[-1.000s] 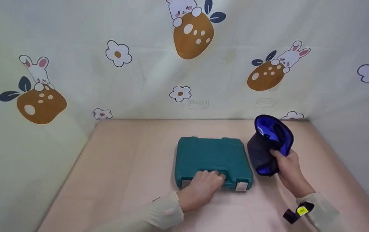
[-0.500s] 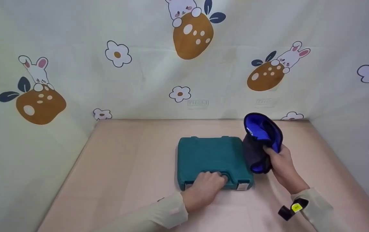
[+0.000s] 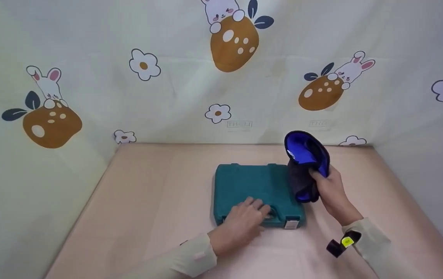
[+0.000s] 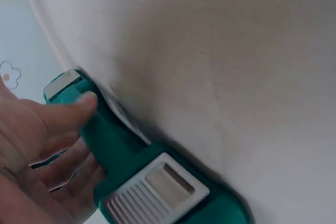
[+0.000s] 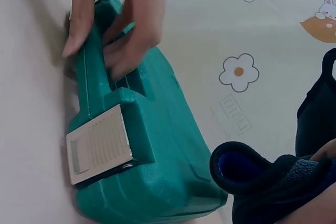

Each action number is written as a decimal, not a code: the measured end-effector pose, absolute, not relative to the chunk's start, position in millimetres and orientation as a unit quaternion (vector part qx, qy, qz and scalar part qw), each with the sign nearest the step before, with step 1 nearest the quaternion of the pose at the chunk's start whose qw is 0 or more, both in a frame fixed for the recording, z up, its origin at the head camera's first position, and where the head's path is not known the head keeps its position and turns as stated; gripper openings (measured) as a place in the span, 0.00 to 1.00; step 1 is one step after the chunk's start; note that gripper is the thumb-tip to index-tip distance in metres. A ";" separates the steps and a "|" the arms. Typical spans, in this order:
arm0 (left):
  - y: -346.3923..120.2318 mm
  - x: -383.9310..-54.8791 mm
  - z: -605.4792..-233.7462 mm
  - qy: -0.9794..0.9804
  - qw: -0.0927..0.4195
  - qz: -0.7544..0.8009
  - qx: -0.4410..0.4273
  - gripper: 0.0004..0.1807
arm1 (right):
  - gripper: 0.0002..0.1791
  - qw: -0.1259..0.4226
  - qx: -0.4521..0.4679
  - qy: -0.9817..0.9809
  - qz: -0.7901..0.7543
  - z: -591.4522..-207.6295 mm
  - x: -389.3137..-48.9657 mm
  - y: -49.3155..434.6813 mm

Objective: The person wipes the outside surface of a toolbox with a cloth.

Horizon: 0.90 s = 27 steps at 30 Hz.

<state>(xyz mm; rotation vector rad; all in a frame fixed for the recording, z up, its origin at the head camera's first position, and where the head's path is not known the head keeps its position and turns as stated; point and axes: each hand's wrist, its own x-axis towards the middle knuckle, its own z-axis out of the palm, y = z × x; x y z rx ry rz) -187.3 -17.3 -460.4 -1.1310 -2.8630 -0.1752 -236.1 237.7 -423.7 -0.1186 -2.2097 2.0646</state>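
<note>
A teal hard plastic carrying case (image 3: 250,180) lies flat on the table, its handle and two metal latches toward me. My left hand (image 3: 241,224) is at the handle, fingers loosened. In the left wrist view the thumb lies across the handle (image 4: 110,137) and the other fingers sit loosely behind it. My right hand (image 3: 333,192) grips a folded dark fabric wrap with a bright blue lining (image 3: 302,178), thumb on its near side. The wrap overlaps the case's right edge in the head view. In the right wrist view it shows beside the case (image 5: 168,145).
The table (image 3: 155,186) has a pale pink cover. Behind and on both sides hang pale curtains (image 3: 175,104) printed with rabbits and flowers. A black strap with a yellow label (image 3: 347,242) is on my right wrist.
My right hand has carried the wrap left and slightly up, over the case's right edge. The case shifted slightly right, then my left fingers loosened from the handle.
</note>
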 end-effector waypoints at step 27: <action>-104.3 -207.5 -480.6 -0.949 -0.108 -0.233 -0.183 0.76 | 0.36 0.108 0.232 -0.885 0.388 -424.9 -286.3 118.5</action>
